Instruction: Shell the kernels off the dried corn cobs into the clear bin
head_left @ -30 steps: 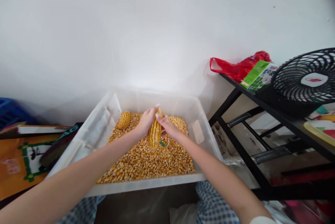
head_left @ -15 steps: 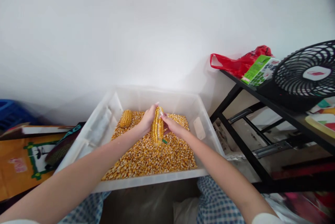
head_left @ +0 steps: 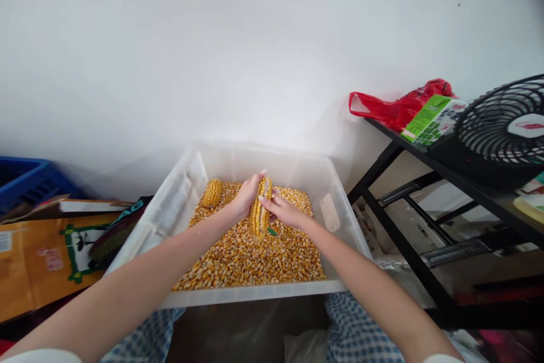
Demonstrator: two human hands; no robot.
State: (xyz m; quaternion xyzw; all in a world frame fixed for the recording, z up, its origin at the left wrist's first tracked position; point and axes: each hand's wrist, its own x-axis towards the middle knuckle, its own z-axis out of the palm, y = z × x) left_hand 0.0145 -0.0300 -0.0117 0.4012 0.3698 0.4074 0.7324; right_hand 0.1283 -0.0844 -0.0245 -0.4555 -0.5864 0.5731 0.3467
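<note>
Between my two hands is an ear of corn (head_left: 259,217), yellow, with a paler strip along its side where kernels are gone. My left hand (head_left: 250,194) wraps its left side near the top. From the right, my right hand (head_left: 280,208) grips it, thumb pressed on the kernels. The ear is held over loose corn kernels (head_left: 250,264) that cover the floor of a translucent plastic bin (head_left: 229,295). A second corn ear (head_left: 212,193) lies on the kernels at the bin's back left. A small green piece (head_left: 272,231) shows beside the held ear.
On the right stands a black shelf (head_left: 403,204) with a red plastic bag (head_left: 399,111), a green-and-white box (head_left: 431,119) and a black fan (head_left: 501,125). To the left are a blue crate (head_left: 34,182) and an orange cardboard box (head_left: 34,261). A white wall rises behind the bin.
The whole view has shifted slightly, so the bin and shelf sit further right. My right thumb has moved lower along the ear. Both hands still hold the ear.
</note>
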